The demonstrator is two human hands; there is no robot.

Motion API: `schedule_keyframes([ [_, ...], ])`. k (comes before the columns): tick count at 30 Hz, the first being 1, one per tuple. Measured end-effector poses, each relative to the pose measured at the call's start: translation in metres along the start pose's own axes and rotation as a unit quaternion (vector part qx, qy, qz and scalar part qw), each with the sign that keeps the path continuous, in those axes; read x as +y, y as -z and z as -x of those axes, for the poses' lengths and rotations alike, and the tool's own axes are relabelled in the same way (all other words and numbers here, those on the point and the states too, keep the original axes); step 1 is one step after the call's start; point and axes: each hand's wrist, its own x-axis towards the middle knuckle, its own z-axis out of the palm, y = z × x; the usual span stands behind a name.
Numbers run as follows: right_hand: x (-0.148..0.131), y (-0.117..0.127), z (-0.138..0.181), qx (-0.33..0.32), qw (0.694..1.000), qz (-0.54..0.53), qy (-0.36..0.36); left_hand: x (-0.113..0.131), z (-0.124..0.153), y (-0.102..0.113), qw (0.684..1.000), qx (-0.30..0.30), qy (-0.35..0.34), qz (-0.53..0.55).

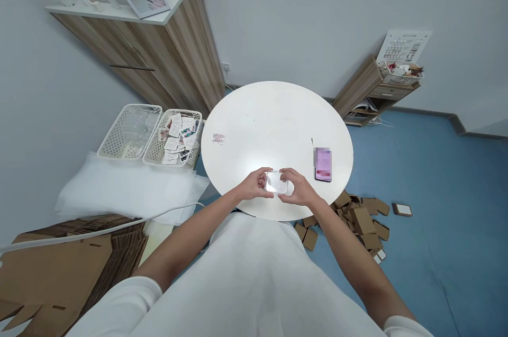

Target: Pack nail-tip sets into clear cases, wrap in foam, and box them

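Observation:
Between both hands I hold a small clear plastic box (277, 182) over the near part of the round white table (278, 115). My left hand (255, 183) grips its left side, thumb at the near edge and fingers at the far edge. On the right side my right hand (297, 187) is closed round it in the same way. What the box contains, if anything, I cannot make out. Toward the table's left edge lies a small card with pinkish pieces (218, 138). To the right is a phone with a purple screen (323, 164).
Left of the table stand a white basket of carded items (172, 138) and a basket of clear plastic pieces (129, 130). Small cardboard boxes (363, 220) lie on the floor at right. Flat cardboard (59, 268) is stacked at lower left, with a white cable (119, 228) above.

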Motion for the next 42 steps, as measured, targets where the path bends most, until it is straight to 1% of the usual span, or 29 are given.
schedule_keyframes([
  [4, 0.002, -0.001, -0.001, 0.015, 1.000, -0.023, -0.001, -0.001, -0.001, -0.002, 0.999, 0.002, 0.000, 0.032],
  [10, 0.005, -0.004, -0.003, 0.025, 0.999, -0.042, -0.010, -0.001, -0.001, -0.003, 0.998, 0.018, 0.003, 0.052],
  [17, 0.003, -0.007, -0.003, 0.042, 0.999, -0.029, -0.002, 0.003, 0.000, -0.003, 0.999, 0.030, -0.014, 0.032],
  [21, 0.000, -0.005, -0.003, 0.028, 0.999, -0.019, 0.006, 0.002, 0.000, -0.001, 0.999, 0.030, -0.017, 0.029],
  [25, 0.002, -0.005, -0.001, 0.014, 1.000, -0.027, -0.007, -0.001, 0.000, -0.001, 0.999, 0.025, -0.007, 0.018],
  [29, 0.008, -0.009, -0.001, 0.036, 0.999, -0.031, -0.004, 0.001, -0.001, -0.004, 1.000, 0.018, -0.004, 0.023],
  [34, 0.010, -0.010, -0.005, 0.067, 0.997, -0.029, 0.021, 0.007, -0.003, -0.008, 0.998, 0.016, -0.009, 0.066],
  [42, 0.013, -0.013, -0.008, 0.111, 0.992, -0.048, 0.035, 0.009, -0.005, -0.010, 0.993, 0.020, -0.025, 0.118],
])
